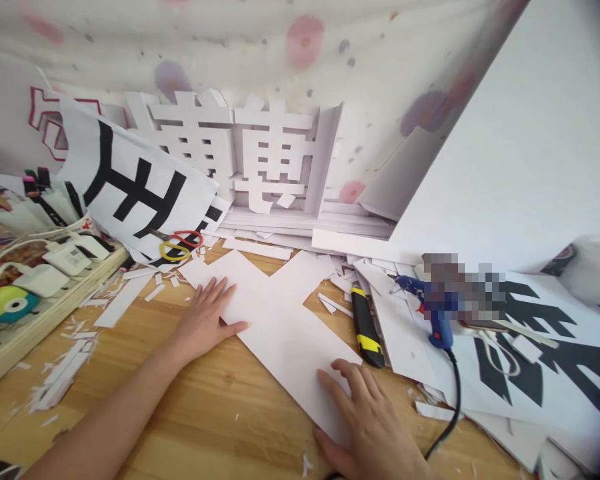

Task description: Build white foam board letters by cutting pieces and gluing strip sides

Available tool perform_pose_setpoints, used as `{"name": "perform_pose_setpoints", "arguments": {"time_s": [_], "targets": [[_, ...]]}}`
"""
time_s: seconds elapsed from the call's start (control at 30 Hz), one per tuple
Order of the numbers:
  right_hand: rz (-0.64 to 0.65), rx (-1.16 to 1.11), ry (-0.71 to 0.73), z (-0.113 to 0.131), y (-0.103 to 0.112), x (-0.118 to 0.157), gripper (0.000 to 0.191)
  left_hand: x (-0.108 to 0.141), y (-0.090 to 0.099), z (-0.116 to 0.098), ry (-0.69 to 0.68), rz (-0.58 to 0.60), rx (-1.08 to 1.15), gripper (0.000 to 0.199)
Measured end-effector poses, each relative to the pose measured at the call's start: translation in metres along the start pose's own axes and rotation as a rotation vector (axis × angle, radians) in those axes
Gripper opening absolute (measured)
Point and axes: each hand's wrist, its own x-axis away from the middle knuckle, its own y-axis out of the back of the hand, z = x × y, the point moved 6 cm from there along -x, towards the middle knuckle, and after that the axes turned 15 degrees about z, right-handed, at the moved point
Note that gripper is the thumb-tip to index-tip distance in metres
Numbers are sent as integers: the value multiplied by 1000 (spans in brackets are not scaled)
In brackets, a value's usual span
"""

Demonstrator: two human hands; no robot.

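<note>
My left hand (205, 323) lies open on the smooth, matte white cut piece (275, 317), its fingers spread across the upper left arm of the shape and the thumb stretched out at the edge. My right hand (370, 407) is at the lower end, fingers loosely bent and apart from the thumb, fingertips on the flat white face; I can't tell whether they press or only rest. The piece sits in the middle of the frame, straight-edged and branching, with a sharp V-shaped notch at its top.

Under it is the surface (215, 413), yellowish wood with visible grain, littered with thin white slivers (65, 373) at lower left. Just right of the piece lies a utility knife (366, 330), black with bright yellow bands. Farther right is a blue glue gun (440, 320), partly behind a pixelated patch, its black cord curving down.

Scissors (180, 245) with red and yellow loop handles lie at upper left, against a curling paper sheet (153, 177) printed with thick black strokes. At upper centre stand blocky white cut-out characters (280, 150), before a soft cloth (260, 40) with pink and purple blots. A large plain white board (510, 147) leans at upper right.
</note>
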Motion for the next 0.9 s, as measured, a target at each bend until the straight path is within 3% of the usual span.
{"name": "perform_pose_setpoints", "arguments": {"time_s": [0.17,0.27,0.4,0.6,0.67,0.77,0.83,0.9], "targets": [[265,-152,92,17,4,-40,69,0,2,-1,33,42,15,89],[360,-236,206,26,-1,-67,76,0,3,-1,39,47,12,90],[328,-291,295,25,-15,-86,71,0,2,0,30,15,-4,89],[274,-276,328,22,-24,-85,64,2,1,3,13,-41,77,84],[278,-271,328,23,-23,-85,64,2,9,13,58,-153,184,72],[280,-265,325,23,-24,-85,63,6,21,48,244,-365,385,45],[274,-266,330,23,-24,-85,63,7,22,74,374,-413,469,39],[263,-271,333,22,-25,-84,62,5,22,92,417,-401,484,40]]}}
